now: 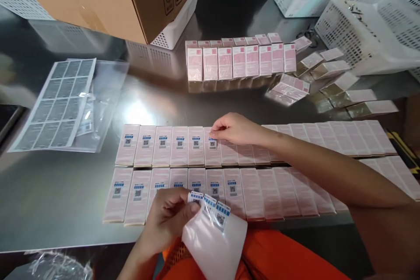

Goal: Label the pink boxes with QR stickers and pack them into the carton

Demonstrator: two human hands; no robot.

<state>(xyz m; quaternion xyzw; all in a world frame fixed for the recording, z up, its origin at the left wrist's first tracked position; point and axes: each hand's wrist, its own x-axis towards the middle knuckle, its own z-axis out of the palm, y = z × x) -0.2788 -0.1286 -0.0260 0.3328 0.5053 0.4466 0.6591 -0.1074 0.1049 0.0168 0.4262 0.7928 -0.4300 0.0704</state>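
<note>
Two rows of slim pink boxes (251, 199) lie side by side on a metal table. Blue-and-white QR stickers (180, 141) sit on the boxes at the left of both rows; those farther right are plain. My right hand (231, 129) pinches the top of a sticker (212, 143) against a box in the far row. Nearer my body, my left hand (173, 212) grips a translucent backing sheet (215, 245) between thumb and fingers. Along the sheet's upper edge are a few more QR stickers (220, 216). My right forearm covers some boxes.
Pink boxes (241, 61) stand grouped at the back, with loose ones (331, 70) to their right. A cardboard carton (92, 0) rests in a white basket (183, 17). White baskets (364, 26) fill the back right. Printed label sheets (59, 100) lie on plastic at left.
</note>
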